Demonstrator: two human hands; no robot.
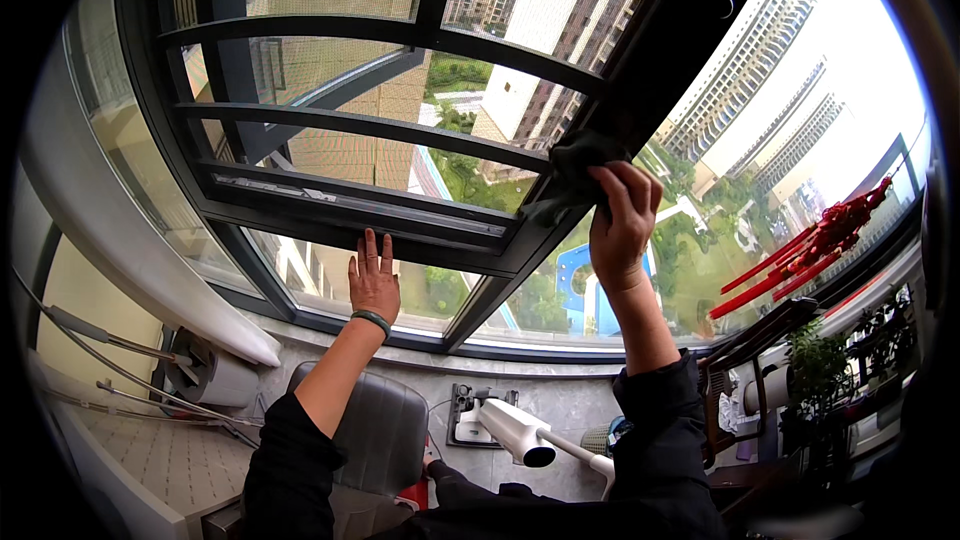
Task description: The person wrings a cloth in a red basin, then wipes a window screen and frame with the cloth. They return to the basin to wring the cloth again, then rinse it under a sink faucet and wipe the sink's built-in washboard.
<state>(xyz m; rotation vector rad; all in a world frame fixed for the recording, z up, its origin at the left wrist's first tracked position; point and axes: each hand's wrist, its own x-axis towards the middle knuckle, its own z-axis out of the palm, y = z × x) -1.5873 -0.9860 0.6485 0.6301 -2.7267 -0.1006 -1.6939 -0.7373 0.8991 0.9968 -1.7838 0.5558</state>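
Note:
My right hand [626,221] grips a dark cloth [585,165] against the right upright of the black window frame [517,244]. The cloth is bunched up, with a loose end hanging to the left of my fingers. Lower and to the left, my left hand [375,277] rests with spread fingertips on the frame's bottom rail, holding nothing. A green bangle [373,319] circles my left wrist. Inside the frame, dark crossbars [360,124] run in front of a mesh screen. Tall buildings and lawns show through the glass.
Below me a dark padded chair [382,420] stands beside a white floor-cleaning appliance [510,427] on grey tiles. Red tasselled hangings [817,247] hang by the right window. Potted plants [821,367] and a wooden chair [757,390] are at the right. A slatted surface [157,457] lies lower left.

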